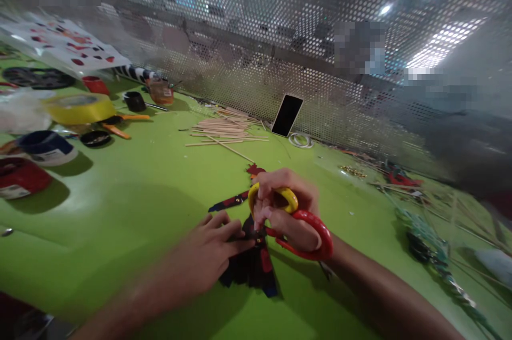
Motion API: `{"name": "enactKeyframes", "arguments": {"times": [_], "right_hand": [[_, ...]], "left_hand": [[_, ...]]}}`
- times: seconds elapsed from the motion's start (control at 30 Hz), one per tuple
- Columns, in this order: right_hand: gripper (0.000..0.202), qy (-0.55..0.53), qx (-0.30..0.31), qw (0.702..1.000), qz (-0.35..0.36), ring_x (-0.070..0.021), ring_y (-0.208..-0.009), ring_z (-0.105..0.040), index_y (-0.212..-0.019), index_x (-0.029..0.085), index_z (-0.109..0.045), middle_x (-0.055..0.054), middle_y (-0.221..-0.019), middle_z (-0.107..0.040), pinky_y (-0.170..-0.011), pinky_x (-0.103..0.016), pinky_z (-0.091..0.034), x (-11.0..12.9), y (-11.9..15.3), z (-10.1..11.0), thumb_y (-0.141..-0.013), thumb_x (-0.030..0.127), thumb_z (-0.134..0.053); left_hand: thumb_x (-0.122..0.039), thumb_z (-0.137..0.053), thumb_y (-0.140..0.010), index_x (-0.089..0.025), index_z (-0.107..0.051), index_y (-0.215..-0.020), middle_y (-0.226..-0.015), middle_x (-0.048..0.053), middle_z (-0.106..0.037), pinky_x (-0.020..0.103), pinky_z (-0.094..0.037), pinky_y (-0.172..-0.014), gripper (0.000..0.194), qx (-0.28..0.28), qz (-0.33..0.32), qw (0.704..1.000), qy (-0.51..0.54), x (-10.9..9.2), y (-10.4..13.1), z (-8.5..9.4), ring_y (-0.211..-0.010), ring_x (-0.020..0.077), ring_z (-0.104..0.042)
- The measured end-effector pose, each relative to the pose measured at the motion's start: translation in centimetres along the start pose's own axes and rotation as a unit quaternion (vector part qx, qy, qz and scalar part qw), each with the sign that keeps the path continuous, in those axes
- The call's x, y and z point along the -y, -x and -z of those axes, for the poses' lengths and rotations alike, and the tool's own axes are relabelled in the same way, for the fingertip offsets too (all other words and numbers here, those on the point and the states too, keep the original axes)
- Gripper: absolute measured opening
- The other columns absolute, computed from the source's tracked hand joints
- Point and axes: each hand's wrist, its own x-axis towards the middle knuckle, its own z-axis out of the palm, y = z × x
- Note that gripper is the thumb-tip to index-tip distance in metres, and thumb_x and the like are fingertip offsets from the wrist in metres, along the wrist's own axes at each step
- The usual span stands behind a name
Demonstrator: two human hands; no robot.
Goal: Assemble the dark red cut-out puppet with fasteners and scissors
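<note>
A dark jointed puppet figure [248,270] with red patches and small brass-coloured fasteners lies flat on the green table [160,180]. My left hand [210,246] rests on its body, fingers stretched out, the index fingertip beside a fastener near the middle. Over the figure's upper right part, my right hand [294,190] is closed around scissors [328,244] with a yellow and a red loop. The thumb sits by the red loop, and the fingertips come close to the figure. My hand mostly hides the blades. A narrow arm piece of the puppet reaches out to the left.
Thin wooden sticks [224,129] lie in a pile ahead, near a dark-screened tablet [287,115] leaning on a perforated screen [224,36]. Paint jars [48,148] and yellow tape [80,109] stand left. Brass fasteners [352,171] and a green figure [430,238] lie right.
</note>
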Motion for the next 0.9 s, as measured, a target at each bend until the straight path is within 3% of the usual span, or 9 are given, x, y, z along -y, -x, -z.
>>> {"name": "enactKeyframes", "arguments": {"times": [0.2, 0.33, 0.47, 0.7, 0.8, 0.9], "right_hand": [[0.02, -0.031, -0.039, 0.999, -0.016, -0.0143, -0.054, -0.056, -0.09, 0.027, -0.064, 0.003, -0.071, -0.056, -0.048, -0.031, -0.051, -0.2, 0.4, -0.5, -0.076, 0.012, -0.063], [0.018, -0.029, -0.034, 0.999, 0.026, -0.0125, -0.053, -0.059, -0.093, 0.025, -0.065, 0.005, -0.071, -0.056, -0.05, -0.029, -0.052, -0.5, 0.5, -0.2, -0.082, 0.011, -0.06], [0.014, -0.041, -0.023, 0.999, 0.01, -0.0132, -0.051, -0.062, -0.1, 0.023, -0.065, 0.004, -0.071, -0.058, -0.048, -0.028, -0.053, -0.9, 0.3, 0.4, -0.087, 0.017, -0.063], [0.015, -0.024, -0.043, 0.999, -0.017, -0.0139, -0.049, -0.06, -0.097, 0.024, -0.066, 0.006, -0.062, -0.058, -0.049, -0.028, -0.051, -1.1, -0.4, 0.7, -0.084, 0.019, -0.06], [0.016, -0.02, -0.064, 0.998, -0.001, -0.0137, -0.047, -0.059, -0.094, 0.025, -0.066, 0.006, -0.06, -0.058, -0.046, -0.027, -0.049, -0.1, -1.7, 0.5, -0.08, 0.018, -0.062], [0.016, 0.013, -0.118, 0.992, 0.047, -0.0141, -0.049, -0.059, -0.093, 0.025, -0.067, 0.006, -0.06, -0.057, -0.048, -0.028, -0.05, 2.8, -3.9, 0.8, -0.078, 0.023, -0.064]], "left_hand": [[-0.007, -0.053, -0.088, -0.04, -0.062, -0.14, -0.131, 0.0, -0.065, 0.049, -0.043, -0.105, 0.063, -0.009, 0.01, 1.0, -0.009, -0.6, 0.0, 0.3, -0.115, 0.0291, -0.052], [-0.008, -0.055, -0.09, -0.035, -0.065, -0.138, -0.128, 0.001, -0.068, 0.049, -0.044, -0.101, 0.056, 0.012, 0.027, 0.999, -0.026, -1.3, -0.3, 0.5, -0.112, 0.0306, -0.052], [-0.009, -0.057, -0.093, -0.037, -0.062, -0.141, -0.125, 0.002, -0.069, 0.047, -0.042, -0.101, 0.056, 0.02, 0.043, 0.998, -0.029, -1.5, -0.4, 0.3, -0.113, 0.0297, -0.052], [-0.006, -0.055, -0.094, -0.038, -0.063, -0.141, -0.136, -0.001, -0.067, 0.051, -0.041, -0.103, 0.058, 0.046, 0.054, 0.997, -0.018, -1.3, -0.4, 0.0, -0.119, 0.0316, -0.052], [-0.005, -0.055, -0.095, -0.04, -0.063, -0.141, -0.133, 0.0, -0.069, 0.052, -0.041, -0.104, 0.058, 0.047, 0.063, 0.997, -0.011, -1.3, -0.6, 0.2, -0.119, 0.0311, -0.054], [-0.005, -0.056, -0.093, -0.039, -0.066, -0.138, -0.131, 0.002, -0.069, 0.052, -0.042, -0.103, 0.057, 0.051, 0.069, 0.996, -0.005, -1.2, -0.7, 0.1, -0.119, 0.0322, -0.055]]}}
